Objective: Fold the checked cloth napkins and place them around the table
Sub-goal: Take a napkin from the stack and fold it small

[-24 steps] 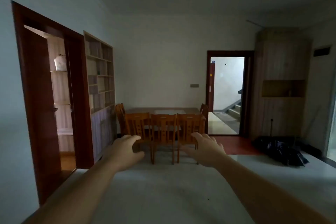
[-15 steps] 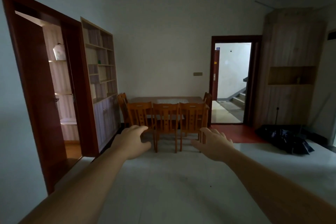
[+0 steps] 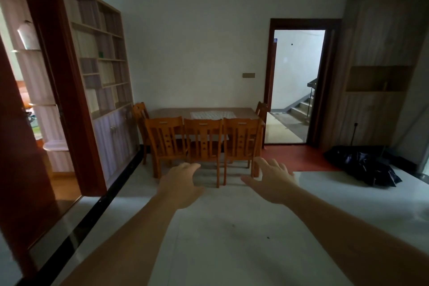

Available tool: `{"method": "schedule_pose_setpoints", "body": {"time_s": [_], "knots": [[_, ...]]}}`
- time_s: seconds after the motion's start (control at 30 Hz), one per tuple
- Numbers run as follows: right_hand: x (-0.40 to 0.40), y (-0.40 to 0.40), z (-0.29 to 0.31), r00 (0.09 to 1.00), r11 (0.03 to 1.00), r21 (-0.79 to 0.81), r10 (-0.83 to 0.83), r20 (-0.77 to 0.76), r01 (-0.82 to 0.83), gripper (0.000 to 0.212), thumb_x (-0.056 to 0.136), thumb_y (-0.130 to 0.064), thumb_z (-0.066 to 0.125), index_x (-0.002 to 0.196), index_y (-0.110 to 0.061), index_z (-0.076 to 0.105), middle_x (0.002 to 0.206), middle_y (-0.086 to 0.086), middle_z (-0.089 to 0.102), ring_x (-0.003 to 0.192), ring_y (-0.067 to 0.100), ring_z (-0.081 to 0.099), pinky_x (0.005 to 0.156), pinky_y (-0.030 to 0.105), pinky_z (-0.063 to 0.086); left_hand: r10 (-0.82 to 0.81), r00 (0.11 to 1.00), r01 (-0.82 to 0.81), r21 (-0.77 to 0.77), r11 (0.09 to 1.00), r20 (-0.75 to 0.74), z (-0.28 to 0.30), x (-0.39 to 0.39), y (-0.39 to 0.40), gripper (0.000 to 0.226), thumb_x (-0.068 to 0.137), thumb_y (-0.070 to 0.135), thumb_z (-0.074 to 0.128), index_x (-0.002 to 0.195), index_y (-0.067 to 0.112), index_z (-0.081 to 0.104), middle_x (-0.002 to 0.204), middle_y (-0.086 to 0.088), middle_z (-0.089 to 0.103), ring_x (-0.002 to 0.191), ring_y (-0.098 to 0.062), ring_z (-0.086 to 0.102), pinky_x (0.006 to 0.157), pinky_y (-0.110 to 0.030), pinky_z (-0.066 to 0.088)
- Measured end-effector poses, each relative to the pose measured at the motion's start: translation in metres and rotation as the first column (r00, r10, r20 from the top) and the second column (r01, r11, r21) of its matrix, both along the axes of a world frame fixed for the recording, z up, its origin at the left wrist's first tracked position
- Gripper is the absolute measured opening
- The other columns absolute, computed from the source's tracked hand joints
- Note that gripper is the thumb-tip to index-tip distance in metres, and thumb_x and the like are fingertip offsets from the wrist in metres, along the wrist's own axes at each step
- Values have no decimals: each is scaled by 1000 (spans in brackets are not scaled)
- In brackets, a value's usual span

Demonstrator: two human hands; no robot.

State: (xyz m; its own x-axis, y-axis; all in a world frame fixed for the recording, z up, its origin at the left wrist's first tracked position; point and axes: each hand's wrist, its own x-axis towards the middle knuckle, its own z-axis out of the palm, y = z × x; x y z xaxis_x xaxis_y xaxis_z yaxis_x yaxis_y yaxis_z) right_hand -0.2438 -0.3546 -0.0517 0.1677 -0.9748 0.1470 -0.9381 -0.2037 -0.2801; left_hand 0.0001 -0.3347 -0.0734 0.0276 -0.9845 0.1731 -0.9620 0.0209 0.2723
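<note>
A pale checked cloth [image 3: 212, 114] lies flat on the wooden dining table [image 3: 167, 112] against the far wall. Three wooden chairs [image 3: 203, 141] stand along the table's near side, and one more at each end. My left hand [image 3: 180, 184] and my right hand [image 3: 272, 181] are stretched out in front of me over the floor, well short of the chairs. Both hands are empty, palms down, fingers spread.
A tall shelf unit [image 3: 102, 72] lines the left wall beside a dark red door frame [image 3: 67, 90]. An open doorway [image 3: 297, 83] to a stairwell is right of the table. A black bag [image 3: 364, 167] lies on the floor at the right.
The table and chairs have grown larger and lower in view as I come closer. Both hands stay out in front, empty and spread.
</note>
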Motion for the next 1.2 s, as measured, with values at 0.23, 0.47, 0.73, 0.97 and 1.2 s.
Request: {"method": "schedule_pose_setpoints", "body": {"time_s": [0.23,0.47,0.73,0.97,1.2], "knots": [[20,-144,5,1000,1000,3,-24,-4,24,80,84,-75,42,150,-33,22,156,1,30,141,30,31,111,52,28,10,1000,-10,34,999,11,4,33,-146,69,90,50,54,151,28,30,156,5,32,141,-21,32,112,-46,35],[26,-300,-18,1000,999,33,-24,8,23,83,83,-75,42,151,-33,19,156,1,28,141,29,31,111,52,28,12,1000,-13,35,999,25,-12,36,-295,70,88,51,57,150,32,30,155,7,32,141,-19,32,111,-46,36],[23,-515,-32,996,991,131,9,90,-21,80,81,-74,45,148,-34,24,149,1,36,134,30,38,109,54,33,37,998,-40,58,997,60,-6,37,-491,69,88,52,56,149,33,31,154,7,33,139,-20,34,110,-46,36],[19,-664,-17,996,992,115,37,76,-45,82,82,-74,44,148,-31,23,150,2,35,136,31,36,109,56,34,66,997,-67,56,996,33,14,34,-641,67,90,45,56,150,32,29,157,3,29,142,-23,31,112,-49,33],[39,-821,-26,992,990,68,124,-37,-121,80,82,-73,45,148,-34,22,151,-1,33,136,25,37,109,53,35,31,999,-32,12,999,15,-5,44,-808,66,90,47,57,149,31,32,156,4,32,142,-22,30,114,-49,31]]}}
